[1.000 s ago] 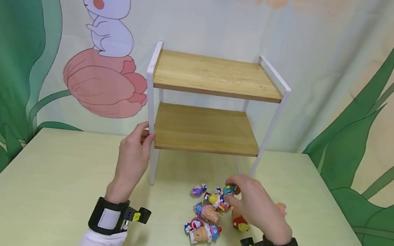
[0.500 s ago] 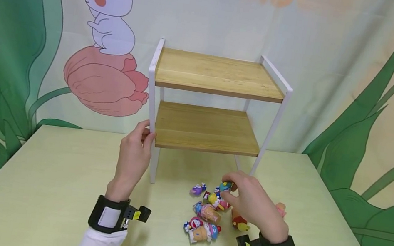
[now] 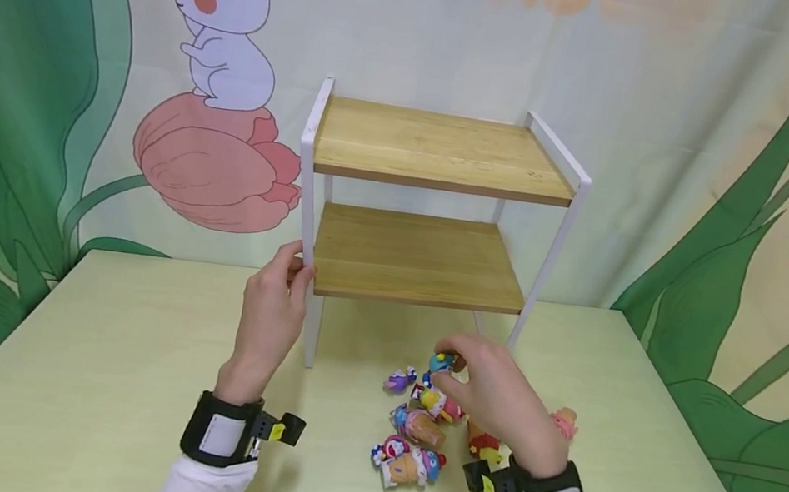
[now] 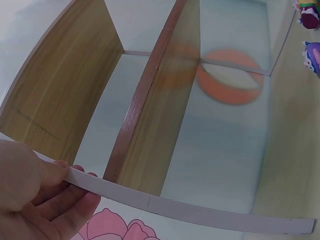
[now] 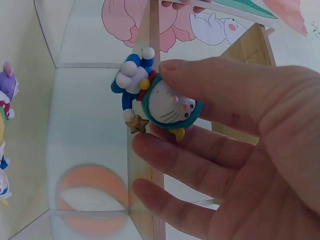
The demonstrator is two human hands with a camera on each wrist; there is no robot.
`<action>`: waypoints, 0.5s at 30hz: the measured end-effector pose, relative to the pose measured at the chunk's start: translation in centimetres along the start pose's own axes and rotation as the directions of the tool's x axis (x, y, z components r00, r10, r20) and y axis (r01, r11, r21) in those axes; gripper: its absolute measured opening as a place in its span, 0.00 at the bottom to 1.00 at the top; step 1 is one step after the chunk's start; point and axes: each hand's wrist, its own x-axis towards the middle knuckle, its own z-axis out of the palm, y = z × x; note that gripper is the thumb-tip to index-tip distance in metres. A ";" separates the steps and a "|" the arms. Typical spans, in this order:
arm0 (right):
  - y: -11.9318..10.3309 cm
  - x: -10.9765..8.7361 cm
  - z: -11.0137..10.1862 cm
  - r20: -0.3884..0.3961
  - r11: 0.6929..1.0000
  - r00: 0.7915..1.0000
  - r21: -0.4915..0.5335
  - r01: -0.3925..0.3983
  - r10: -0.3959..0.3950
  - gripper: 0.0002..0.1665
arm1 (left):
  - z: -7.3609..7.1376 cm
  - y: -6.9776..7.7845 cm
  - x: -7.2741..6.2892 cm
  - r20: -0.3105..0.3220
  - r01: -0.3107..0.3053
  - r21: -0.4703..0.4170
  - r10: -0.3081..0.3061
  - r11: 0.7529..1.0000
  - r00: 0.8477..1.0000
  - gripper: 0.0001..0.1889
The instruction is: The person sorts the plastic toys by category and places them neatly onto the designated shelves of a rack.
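A small two-tier shelf with wooden boards and a white frame stands at the back of the table. My left hand holds its left front post, thumb and fingers on either side, beside the lower board. My right hand pinches a small blue-and-white cat figurine between thumb and fingers, in front of the shelf. The right wrist view shows its whiskered face, red collar and a gold star; the lower fingers are spread apart. In the head view the figurine is partly hidden by the fingers.
Several toy figurines lie in a cluster below the shelf, including a purple one at the left. A red-and-yellow one and a pink one lie to the right. A printed curtain hangs behind.
My right hand has moved left and slightly up, carrying the cat figurine toward the shelf's front. My left hand keeps its hold on the post. The view has shifted slightly.
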 end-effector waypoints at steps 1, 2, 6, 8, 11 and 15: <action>-0.1 0.1 0.0 -0.001 1.000 1.000 0.002 0.000 0.000 0.15 | -0.1 0.1 0.0 0.001 0.001 0.000 -0.001 1.000 1.000 0.17; -0.2 0.1 -0.1 -0.001 1.000 1.000 0.003 0.000 0.000 0.15 | -0.1 0.1 0.1 0.003 0.005 0.000 -0.005 1.000 1.000 0.17; -0.6 0.4 -0.2 -0.003 1.000 1.000 0.004 -0.003 0.003 0.15 | -0.2 0.1 0.1 0.006 0.010 0.004 -0.010 1.000 1.000 0.18; -0.7 0.6 -0.2 -0.009 1.000 1.000 0.010 0.002 -0.002 0.15 | -0.2 0.1 0.1 0.003 0.008 0.005 -0.008 1.000 1.000 0.18; -0.9 0.9 -0.2 -0.025 0.999 1.000 0.029 0.019 -0.018 0.15 | -0.2 0.1 0.1 0.002 0.007 -0.003 -0.007 1.000 1.000 0.17; -1.1 1.2 -0.3 -0.046 0.999 0.998 0.041 0.031 -0.029 0.15 | 0.0 0.0 0.0 -0.001 0.006 -0.009 -0.006 1.000 1.000 0.17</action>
